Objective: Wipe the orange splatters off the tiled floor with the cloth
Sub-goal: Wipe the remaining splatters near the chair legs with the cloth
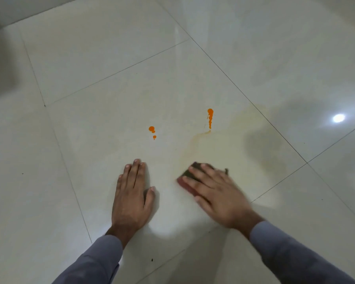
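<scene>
My right hand (214,192) lies flat with straight fingers on a dark brownish-red cloth (186,180), pressing it onto the glossy white tiled floor (103,83); the hand is motion-blurred. My left hand (132,198) rests palm-down on the bare tile to the left of the cloth. Beyond the hands, a small pair of orange splatters (152,131) sits left of centre. A longer orange streak (210,118) lies farther right. A pale orange smear (197,138) curves from below that streak toward the cloth.
Dark grout lines (234,83) cross the floor diagonally. A lamp's bright reflection (339,118) shows at the right, with soft shadows around it. A tiny dark speck (151,259) lies near the bottom between my sleeves.
</scene>
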